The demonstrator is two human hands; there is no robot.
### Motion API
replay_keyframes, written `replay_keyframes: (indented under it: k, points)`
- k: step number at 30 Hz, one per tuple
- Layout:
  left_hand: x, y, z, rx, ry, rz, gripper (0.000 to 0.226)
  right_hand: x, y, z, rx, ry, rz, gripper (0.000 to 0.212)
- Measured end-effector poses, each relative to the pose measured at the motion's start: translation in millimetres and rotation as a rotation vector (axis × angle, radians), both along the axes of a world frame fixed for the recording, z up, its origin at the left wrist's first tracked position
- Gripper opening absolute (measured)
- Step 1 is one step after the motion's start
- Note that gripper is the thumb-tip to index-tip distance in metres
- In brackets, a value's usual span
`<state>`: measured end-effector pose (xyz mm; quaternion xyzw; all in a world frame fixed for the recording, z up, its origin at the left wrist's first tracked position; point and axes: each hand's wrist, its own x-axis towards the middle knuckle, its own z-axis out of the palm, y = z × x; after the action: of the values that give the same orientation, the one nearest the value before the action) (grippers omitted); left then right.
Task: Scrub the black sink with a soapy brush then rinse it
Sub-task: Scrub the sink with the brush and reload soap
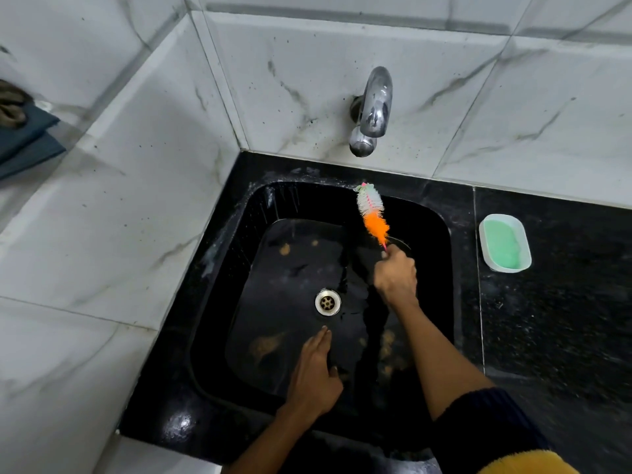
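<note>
The brush (372,213) is gripped by the right hand (396,273) with curled fingers, its handle mostly hidden inside the fist, and its white and orange bristles are held against the far wall of the black sink (219,289). The left hand (316,372) is laid flat inside the basin with straight fingers together, pointing at the drain (327,302). Both forearms are cut off by the lower edge, and whether water comes from the tap (371,111) cannot be made out.

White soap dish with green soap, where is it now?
Head view: the white oval soap dish sits on the black counter right of the black sink, level with the right hand.
</note>
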<state>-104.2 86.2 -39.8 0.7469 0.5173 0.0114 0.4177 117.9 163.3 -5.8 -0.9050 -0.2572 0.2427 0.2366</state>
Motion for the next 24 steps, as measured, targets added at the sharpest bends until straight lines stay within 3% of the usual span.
replay_keyframes:
  k: [4, 9, 14, 19, 24]
  points:
    - [-2.3, -5.0, -3.4, 0.008, 0.003, 0.001, 0.076, 4.4, -7.1, 0.6, 0.058, 0.024, -0.271, 0.022]
    - [-4.4, -5.8, -2.0, 0.027, 0.006, -0.007, 0.078, -2.3, -4.2, 3.4, -0.013, 0.005, 0.048, 0.022]
    - [-5.3, -7.0, 0.9, 0.026, 0.002, 0.004, 0.079, 13.6, -17.3, -1.8, 0.038, 0.0, -0.288, 0.023]
    - [-4.2, -11.8, 1.5, 0.036, 0.02, -0.059, 0.081, 0.8, -0.1, 1.7, -0.026, -0.111, 0.143, 0.021]
    - [-6.1, -11.2, 2.3, 0.046, 0.0, -0.021, 0.08, 23.4, 14.5, 17.4, -0.088, -0.328, 0.37, 0.021]
